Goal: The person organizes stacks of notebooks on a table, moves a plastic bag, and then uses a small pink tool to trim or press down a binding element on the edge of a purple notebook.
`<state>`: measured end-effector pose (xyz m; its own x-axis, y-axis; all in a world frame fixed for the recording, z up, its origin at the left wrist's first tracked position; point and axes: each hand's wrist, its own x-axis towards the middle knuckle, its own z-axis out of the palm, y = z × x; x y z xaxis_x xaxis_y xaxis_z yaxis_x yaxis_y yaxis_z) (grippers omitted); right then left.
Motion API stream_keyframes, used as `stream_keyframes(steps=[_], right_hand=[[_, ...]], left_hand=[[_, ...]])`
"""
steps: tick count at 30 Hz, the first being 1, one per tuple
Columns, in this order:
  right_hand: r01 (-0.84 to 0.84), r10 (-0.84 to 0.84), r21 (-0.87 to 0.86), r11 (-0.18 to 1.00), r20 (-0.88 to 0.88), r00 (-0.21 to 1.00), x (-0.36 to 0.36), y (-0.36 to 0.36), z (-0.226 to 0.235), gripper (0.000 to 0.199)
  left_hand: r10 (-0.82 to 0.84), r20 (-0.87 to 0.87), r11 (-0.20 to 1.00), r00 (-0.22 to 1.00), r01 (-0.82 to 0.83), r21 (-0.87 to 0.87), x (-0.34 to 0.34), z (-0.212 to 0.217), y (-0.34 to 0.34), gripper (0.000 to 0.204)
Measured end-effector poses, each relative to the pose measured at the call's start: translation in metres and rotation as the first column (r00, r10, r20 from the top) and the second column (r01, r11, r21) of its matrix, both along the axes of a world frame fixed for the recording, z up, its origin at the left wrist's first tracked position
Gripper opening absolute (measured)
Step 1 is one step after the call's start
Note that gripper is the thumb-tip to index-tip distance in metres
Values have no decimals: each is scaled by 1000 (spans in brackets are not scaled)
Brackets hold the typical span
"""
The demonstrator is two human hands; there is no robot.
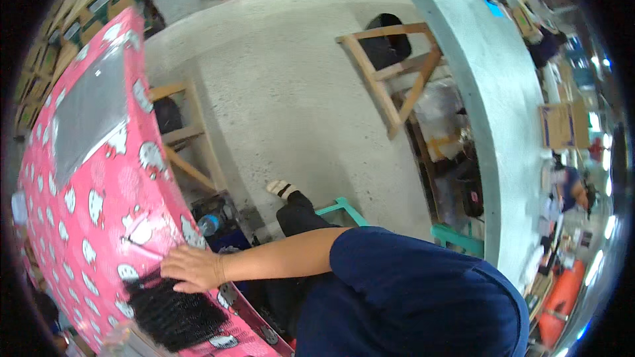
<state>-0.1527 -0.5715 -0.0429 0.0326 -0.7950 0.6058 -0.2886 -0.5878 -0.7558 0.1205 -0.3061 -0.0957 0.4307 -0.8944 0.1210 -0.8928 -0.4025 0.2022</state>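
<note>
Bundle [175, 314], black, lies on your pink cloth [129, 178]. Your right hand [192, 269] rests palm down at its upper edge, fingers extended; your left hand's state cannot be told. Above the bundle are a bottle [208, 225] and, farther, a grey sheet [92, 116].

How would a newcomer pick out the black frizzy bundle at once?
Find the long pink-covered table filling the left side. Follow it down to the bare right hand resting on it; the black frizzy bundle spreads from that hand toward the picture's bottom. Its dark, fibrous texture sets it apart from the smooth grey panel farther up the table.
</note>
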Motion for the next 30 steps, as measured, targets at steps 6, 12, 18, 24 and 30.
stream_keyframes(steps=[6, 12, 18, 24, 30], right_hand=[[-41, 37, 95, 995, 36, 999, -1, 9, 10, 35], [-334, -123, 519, 787, 663, 738, -21, -19, 22, 16], [-484, -592, 776, 404, 626, 508, -162, 17, -78, 12], [318, -181, 943, 97, -297, 938, -269, 125, -157, 22], [421, 244, 903, -89, -390, 888, -358, 228, -160, 35]], left_hand=[[-72, -231, 960, 970, 130, 247, -45, -16, -42, 37], [-9, -318, 878, 948, 160, 451, -61, -28, -31, 36], [98, -333, 742, 938, 154, 652, -54, -44, -18, 35], [154, -414, 642, 897, 228, 732, -69, -72, -51, 34], [231, -546, 664, 805, 280, 693, -94, -88, -137, 33]])
